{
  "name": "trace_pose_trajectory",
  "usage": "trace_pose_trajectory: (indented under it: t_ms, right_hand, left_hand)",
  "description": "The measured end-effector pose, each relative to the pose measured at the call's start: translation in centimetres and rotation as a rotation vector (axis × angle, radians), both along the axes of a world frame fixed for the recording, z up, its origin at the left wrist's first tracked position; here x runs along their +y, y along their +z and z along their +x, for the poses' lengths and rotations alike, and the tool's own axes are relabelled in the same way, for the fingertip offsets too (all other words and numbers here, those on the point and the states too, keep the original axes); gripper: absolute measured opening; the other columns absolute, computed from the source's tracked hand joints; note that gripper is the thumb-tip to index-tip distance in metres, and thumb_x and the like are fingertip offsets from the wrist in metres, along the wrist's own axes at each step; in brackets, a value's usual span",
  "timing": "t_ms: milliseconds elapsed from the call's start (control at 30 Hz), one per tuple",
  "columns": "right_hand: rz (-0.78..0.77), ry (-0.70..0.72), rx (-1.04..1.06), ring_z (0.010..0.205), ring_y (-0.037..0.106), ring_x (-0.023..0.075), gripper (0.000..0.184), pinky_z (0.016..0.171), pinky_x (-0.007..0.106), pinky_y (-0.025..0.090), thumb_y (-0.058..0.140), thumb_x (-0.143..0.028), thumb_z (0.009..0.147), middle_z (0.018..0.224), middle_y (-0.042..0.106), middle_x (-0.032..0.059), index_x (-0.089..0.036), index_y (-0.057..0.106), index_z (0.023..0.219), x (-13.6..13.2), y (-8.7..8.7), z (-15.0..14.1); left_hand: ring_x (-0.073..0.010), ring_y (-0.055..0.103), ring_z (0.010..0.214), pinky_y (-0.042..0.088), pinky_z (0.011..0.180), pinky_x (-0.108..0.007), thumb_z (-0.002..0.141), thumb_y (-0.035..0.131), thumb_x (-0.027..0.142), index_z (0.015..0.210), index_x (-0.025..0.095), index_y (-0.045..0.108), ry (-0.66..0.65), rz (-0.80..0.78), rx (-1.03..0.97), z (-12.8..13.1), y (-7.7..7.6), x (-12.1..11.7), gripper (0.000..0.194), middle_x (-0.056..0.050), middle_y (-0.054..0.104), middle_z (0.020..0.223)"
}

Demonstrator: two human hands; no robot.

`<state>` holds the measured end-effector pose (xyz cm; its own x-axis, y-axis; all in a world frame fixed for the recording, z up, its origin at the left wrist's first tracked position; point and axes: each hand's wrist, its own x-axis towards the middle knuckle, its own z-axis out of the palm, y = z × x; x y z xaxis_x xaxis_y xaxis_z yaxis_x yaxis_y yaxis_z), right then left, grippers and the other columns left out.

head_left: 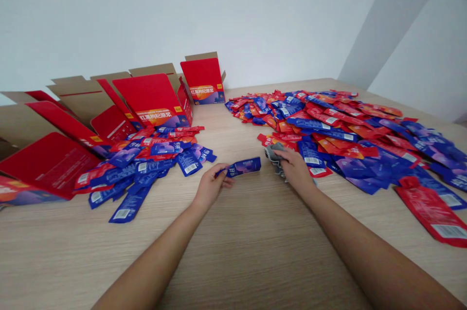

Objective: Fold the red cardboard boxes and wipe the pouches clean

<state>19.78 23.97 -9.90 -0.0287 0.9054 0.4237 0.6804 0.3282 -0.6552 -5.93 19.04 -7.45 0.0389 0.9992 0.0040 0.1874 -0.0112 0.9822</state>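
Observation:
Pinched by one end in my left hand (210, 184) is a blue sachet (243, 167), its printed face up and its free end pointing right. My right hand (294, 169) is closed on a crumpled grey cloth (275, 156), a short gap to the right of that sachet. Just beyond the cloth begins a large pile of red and blue sachets (328, 122) spread over the right of the table. A smaller heap of the same sachets (146, 164) lies left of my left hand.
Open red cartons with raised brown flaps line the left side, one red carton (155, 100) behind the small heap. Another red carton (203, 81) stands further back near the wall. A red sachet (434, 210) lies at the right on the wooden table (233, 261).

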Motion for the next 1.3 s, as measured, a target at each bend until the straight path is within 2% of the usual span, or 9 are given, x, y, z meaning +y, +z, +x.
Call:
trace_pose_trajectory:
  t_ms: [100,200,333,433,533,667,800,1000,1300]
  right_hand:
    - [0.011,-0.003,0.142,0.107,0.054,0.0209,0.045,0.095,0.043,0.04,0.038,-0.011,0.073,0.112,0.062,0.0053,-0.021,0.065,0.107,0.1,0.0,-0.2]
    - [0.001,0.007,0.194,0.108,0.053,0.0212,0.044,0.096,0.044,0.039,0.039,-0.013,0.073,0.112,0.062,0.0045,-0.022,0.066,0.107,-0.3,0.4,-0.6]
    - [0.033,0.074,0.112,0.112,0.05,0.0225,0.043,0.097,0.045,0.037,0.04,-0.012,0.076,0.117,0.06,0.0041,-0.024,0.065,0.109,-1.5,1.4,-1.6]
    - [0.099,0.17,-0.008,0.11,0.048,0.0226,0.045,0.095,0.043,0.039,0.039,-0.009,0.078,0.119,0.058,0.0052,-0.025,0.063,0.112,-3.3,2.6,-2.9]
    - [0.114,0.325,-0.17,0.109,0.046,0.0225,0.046,0.095,0.041,0.039,0.039,-0.007,0.08,0.124,0.054,0.007,-0.023,0.06,0.117,-5.6,3.4,-4.8]
    - [0.047,0.468,-0.431,0.111,0.042,0.0265,0.049,0.096,0.044,0.037,0.045,-0.011,0.08,0.133,0.046,0.0107,-0.019,0.05,0.128,-8.0,3.4,-7.5]
    - [-0.01,0.407,-0.572,0.114,0.039,0.0279,0.051,0.095,0.042,0.037,0.044,-0.01,0.081,0.138,0.042,0.0113,-0.016,0.046,0.132,-7.0,2.9,-7.6]
    - [-0.085,0.13,-0.611,0.105,0.044,0.0299,0.046,0.091,0.043,0.038,0.042,-0.007,0.08,0.125,0.051,0.0172,-0.01,0.053,0.125,-4.0,3.1,-4.2]
    - [0.034,0.413,-0.56,0.107,0.043,0.0243,0.047,0.093,0.039,0.037,0.042,-0.008,0.082,0.13,0.049,0.0085,-0.02,0.052,0.126,-6.4,3.1,-6.8]
  left_hand:
    - [-0.0174,0.059,0.099,0.046,0.091,-0.036,0.068,0.044,0.006,0.079,0.019,0.068,0.002,0.253,0.217,-0.2,0.3,-0.2,0.03,-0.005,0.065,0.103]
    - [-0.0174,0.056,0.103,0.04,0.098,-0.037,0.057,0.038,-0.001,0.082,0.019,0.069,-0.006,0.248,0.274,-0.5,0.2,-0.1,0.044,-0.004,0.066,0.102]
    - [-0.0194,0.06,0.097,0.045,0.09,-0.036,0.064,0.043,0.006,0.105,0.014,0.063,-0.045,0.041,0.206,-0.4,-0.3,0.2,0.046,-0.008,0.066,0.102]
    - [-0.0213,0.06,0.094,0.046,0.085,-0.035,0.063,0.06,0.015,0.114,0.015,0.057,-0.091,-0.008,0.362,0.1,-0.1,0.0,0.051,-0.008,0.065,0.102]
    - [-0.0206,0.06,0.092,0.046,0.083,-0.034,0.06,0.064,0.013,0.109,0.018,0.056,-0.129,0.022,0.451,0.5,0.0,-0.1,0.05,-0.005,0.066,0.098]
    - [-0.0146,0.062,0.071,0.048,0.064,-0.026,0.064,0.057,0.012,0.097,0.017,0.05,-0.141,-0.035,0.236,0.6,-0.2,0.2,0.034,-0.001,0.067,0.081]
    - [-0.0066,0.042,0.032,0.028,0.031,-0.016,0.067,0.055,0.017,0.096,0.019,0.043,-0.089,-0.249,0.107,0.7,-0.1,0.5,0.032,0.009,0.055,0.053]
    - [-0.0056,0.042,0.029,0.027,0.029,-0.013,0.068,0.061,0.03,0.096,0.018,0.041,-0.086,-0.287,0.017,0.4,0.4,0.2,0.037,0.008,0.056,0.05]
    - [-0.004,0.042,0.029,0.028,0.029,-0.013,0.067,0.059,0.018,0.089,0.014,0.057,-0.19,-0.338,0.065,0.2,0.5,0.3,0.023,0.008,0.052,0.046]
